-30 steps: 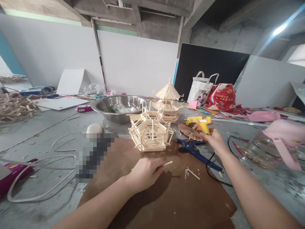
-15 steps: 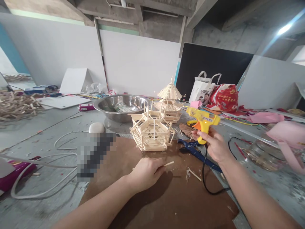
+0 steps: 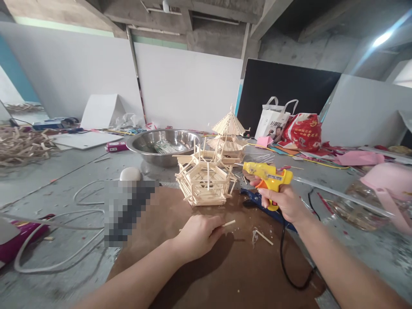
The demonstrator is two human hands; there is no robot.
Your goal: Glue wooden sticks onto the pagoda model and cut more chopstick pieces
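Observation:
My left hand (image 3: 201, 234) is closed round a thin wooden stick (image 3: 229, 223), whose end pokes out past the thumb, just above the brown board (image 3: 154, 240). My right hand (image 3: 283, 201) grips a yellow hot glue gun (image 3: 268, 174) by its handle, fingers by the orange trigger, nozzle pointing left. A clear glue stick (image 3: 341, 195) juts from its back. Ahead of my left hand stands a six-sided wooden stick frame (image 3: 207, 180), open at the top. Behind it rises a stick pagoda (image 3: 229, 128) with a pointed roof.
Blue-handled pliers (image 3: 262, 204) lie under the glue gun, whose black cord trails over the board. A metal basin (image 3: 164, 146) stands behind at left. To the right is a jar with a pink lid (image 3: 386, 184). A white cable (image 3: 58, 268) loops at left; a loose stick (image 3: 264, 237) lies near.
My right hand has brought the glue gun down and to the left, levelling it with its nozzle nearer the stick frame. My left hand stays almost in place with its stick.

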